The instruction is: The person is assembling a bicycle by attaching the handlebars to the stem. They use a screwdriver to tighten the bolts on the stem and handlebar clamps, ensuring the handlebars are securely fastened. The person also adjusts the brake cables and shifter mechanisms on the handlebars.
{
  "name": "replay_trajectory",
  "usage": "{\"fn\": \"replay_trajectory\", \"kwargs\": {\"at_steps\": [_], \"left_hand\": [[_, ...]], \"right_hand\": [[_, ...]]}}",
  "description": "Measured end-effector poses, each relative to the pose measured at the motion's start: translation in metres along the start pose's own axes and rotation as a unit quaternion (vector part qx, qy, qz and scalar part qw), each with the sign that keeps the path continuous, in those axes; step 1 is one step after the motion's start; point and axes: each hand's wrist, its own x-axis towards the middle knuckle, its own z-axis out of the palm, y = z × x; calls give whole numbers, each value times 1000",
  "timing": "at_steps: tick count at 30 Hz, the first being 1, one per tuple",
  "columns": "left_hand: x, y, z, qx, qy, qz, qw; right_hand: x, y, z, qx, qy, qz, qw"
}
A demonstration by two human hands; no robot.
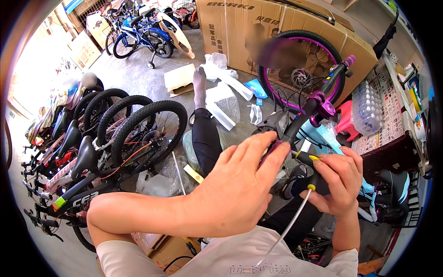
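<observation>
Right hand is gripping a black-and-yellow handled tool, fingers curling round the handle, just below the near end of the handlebar; its long metal shaft is pointing down toward the person's shirt. Can't tell if that's one tool or two, fingers are covering the middle. Left hand is resting its fingers over the handlebar's near end; underside is hidden, so can't tell if it's closing round the bar. Handlebar is slanting up and away to the right, carrying a purple stem about midway. Purple-rimmed wheel is standing just beyond the handlebar, in front of a large cardboard box. Red stool and bundled clear bottles are sitting right of the handlebar; parked bikes are lining up well left of it.
</observation>
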Motion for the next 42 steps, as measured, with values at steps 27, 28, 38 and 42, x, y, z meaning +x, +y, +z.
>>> {"fn": "replay_trajectory", "kwargs": {"at_steps": [27,28,38,42], "left_hand": [[21,-35,-23,-14,-97,-328,939],[21,-34,-22,-10,-96,-329,939],[19,-33,-22,-3,-82,-318,944],[16,-38,-17,-14,-61,-297,953]], "right_hand": [[28,-10,26,14,38,-2,999],[27,-10,27,14,39,1,999],[30,-12,29,0,50,5,999],[28,-11,31,3,52,7,999]]}}
